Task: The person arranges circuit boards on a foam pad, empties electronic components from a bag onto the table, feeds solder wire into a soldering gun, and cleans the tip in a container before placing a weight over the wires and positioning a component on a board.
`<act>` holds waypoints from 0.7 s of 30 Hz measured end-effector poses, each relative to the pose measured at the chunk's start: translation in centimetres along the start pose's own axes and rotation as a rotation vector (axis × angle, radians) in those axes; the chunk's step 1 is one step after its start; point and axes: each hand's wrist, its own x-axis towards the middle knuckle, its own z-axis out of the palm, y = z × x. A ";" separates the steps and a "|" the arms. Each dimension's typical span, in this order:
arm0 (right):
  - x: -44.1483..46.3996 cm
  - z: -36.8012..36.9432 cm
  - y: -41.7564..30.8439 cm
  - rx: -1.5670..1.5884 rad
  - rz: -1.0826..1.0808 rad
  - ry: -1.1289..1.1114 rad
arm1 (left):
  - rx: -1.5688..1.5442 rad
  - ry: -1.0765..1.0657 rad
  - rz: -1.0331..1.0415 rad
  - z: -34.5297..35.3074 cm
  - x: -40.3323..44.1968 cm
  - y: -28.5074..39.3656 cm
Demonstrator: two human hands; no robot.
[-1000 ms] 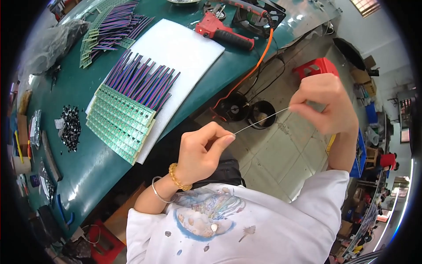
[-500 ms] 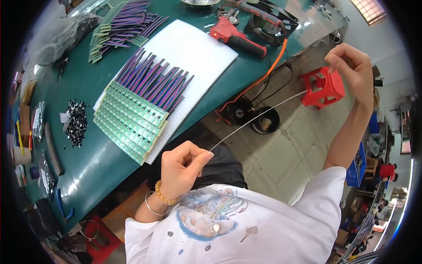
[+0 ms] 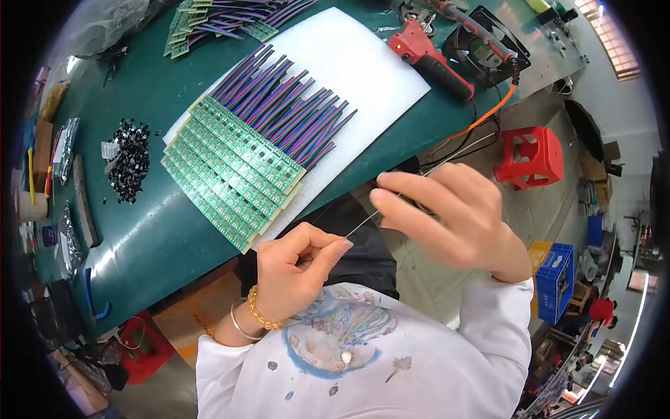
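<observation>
My left hand (image 3: pixel 293 269) pinches a thin grey wire (image 3: pixel 361 225) between thumb and forefinger, in front of my shirt. The wire slants up to the right and passes behind my right hand (image 3: pixel 453 216). That hand is slightly blurred, its fingers apart and pointing toward the left hand, with nothing seen gripped in them. Beyond the left hand, green circuit board panels (image 3: pixel 230 171) lie in overlapping rows on a white foam sheet (image 3: pixel 349 56). Bundles of purple, blue and black leads (image 3: pixel 286 105) stick out from their far edge.
A red and black soldering gun (image 3: pixel 433 59) and a black fan (image 3: pixel 486 45) are on the green table (image 3: pixel 139 258). Small black parts (image 3: pixel 129 160) are heaped at left. On the floor at right stand a red stool (image 3: pixel 530 157) and a blue crate (image 3: pixel 556 279).
My right hand has come down and left from far out at the right, close to my left hand, its fingers spreading apart. The left hand keeps its pinch. The view has shifted slightly.
</observation>
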 end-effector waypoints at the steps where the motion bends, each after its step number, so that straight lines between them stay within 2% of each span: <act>1: -0.1 0.6 0.0 0.021 -0.012 -0.007 | -0.001 0.001 -0.002 0.0 0.0 0.0; 5: -0.3 1.0 0.5 0.111 0.014 -0.078 | 0.012 0.026 -0.011 -0.2 0.0 0.2; 11: -0.2 0.8 1.0 0.095 0.081 0.046 | 0.037 0.014 0.028 -0.8 -0.6 0.6; 13: 0.0 1.4 0.7 0.066 0.218 0.260 | 0.028 -0.012 0.070 -0.5 -0.8 0.7; 15: 0.5 0.8 2.2 -0.112 0.335 0.362 | 0.023 0.001 0.090 -0.3 -1.1 0.6; 16: 0.8 0.0 3.7 -0.085 0.611 0.543 | 0.018 0.015 0.106 -0.3 -1.2 0.5; 17: 1.5 -1.2 5.6 0.155 0.938 0.805 | 0.010 0.042 0.125 -0.3 -1.3 0.1; 19: 3.7 -1.6 9.6 0.183 0.671 1.167 | -0.116 0.108 0.067 -0.2 -1.2 0.0; 21: 6.7 -1.8 12.2 0.121 0.470 1.165 | -0.281 0.164 -0.006 -0.4 -1.0 0.1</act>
